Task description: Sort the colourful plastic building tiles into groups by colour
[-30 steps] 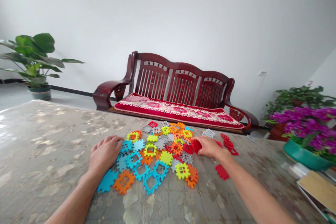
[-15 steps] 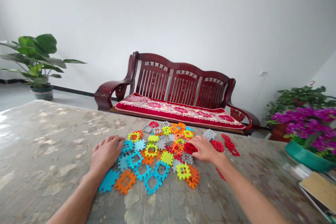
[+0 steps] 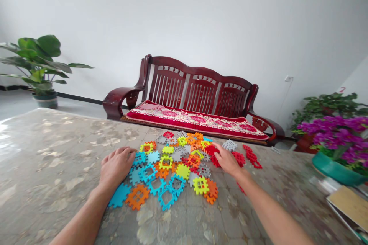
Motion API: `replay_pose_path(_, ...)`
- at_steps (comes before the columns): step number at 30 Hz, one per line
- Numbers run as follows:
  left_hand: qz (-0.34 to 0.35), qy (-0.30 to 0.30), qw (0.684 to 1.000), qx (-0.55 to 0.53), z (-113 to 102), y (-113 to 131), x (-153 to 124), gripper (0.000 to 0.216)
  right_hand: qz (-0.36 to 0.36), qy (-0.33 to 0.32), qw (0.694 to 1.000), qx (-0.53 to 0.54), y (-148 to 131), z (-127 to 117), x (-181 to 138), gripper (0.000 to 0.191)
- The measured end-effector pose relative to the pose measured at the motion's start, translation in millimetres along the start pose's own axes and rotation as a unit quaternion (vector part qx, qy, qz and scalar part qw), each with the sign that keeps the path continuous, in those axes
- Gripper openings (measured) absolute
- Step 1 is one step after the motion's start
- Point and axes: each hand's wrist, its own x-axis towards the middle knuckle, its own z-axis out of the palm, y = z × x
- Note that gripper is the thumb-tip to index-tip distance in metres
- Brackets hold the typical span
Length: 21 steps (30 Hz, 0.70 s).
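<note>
Head view: the right hand (image 3: 228,160) has an open grip, its fingers lying on a red piece (image 3: 212,150) at the far side of the pile (image 3: 175,170), a bit farther back than a moment ago. The left hand (image 3: 116,166) has not moved, and its grip is open too, flat on the blue pieces (image 3: 140,159) at the pile's left side. More red pieces (image 3: 250,157) lie alone near the far edge of the bench (image 3: 57,168).

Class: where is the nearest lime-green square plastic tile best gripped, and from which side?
Probably pinch the lime-green square plastic tile by its near toothed edge, from the person's side: it lies flat with that edge free; an orange tile crowds its right.
</note>
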Motion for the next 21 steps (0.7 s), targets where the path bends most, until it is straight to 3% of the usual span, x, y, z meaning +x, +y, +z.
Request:
replay_pose_path(4, -0.006, 0.0, 1.0, 0.002, 0, 1, 0, 0.043, 0.062, 0.083, 0.992, 0.071, 22, 2, 8, 0.048)
replay_pose_path(6, -0.007, -0.001, 1.0, 0.003, 0, 1, 0, 0.043, 0.08, 0.092, 0.989, 0.078, 33, 0, 12, 0.048)
replay_pose_path(11, -0.005, -0.003, 1.0, 0.006, -1, 1, 0, 0.043, 0.099, 0.047, 0.994, 0.026, 50, -10, 14, 0.051)
replay_pose_path(21, -0.004, -0.007, 1.0, 0.011, 0, 0, 1, 0.044, -0.024, -0.05, 0.997, -0.048, 37, -31, 7, 0.056)
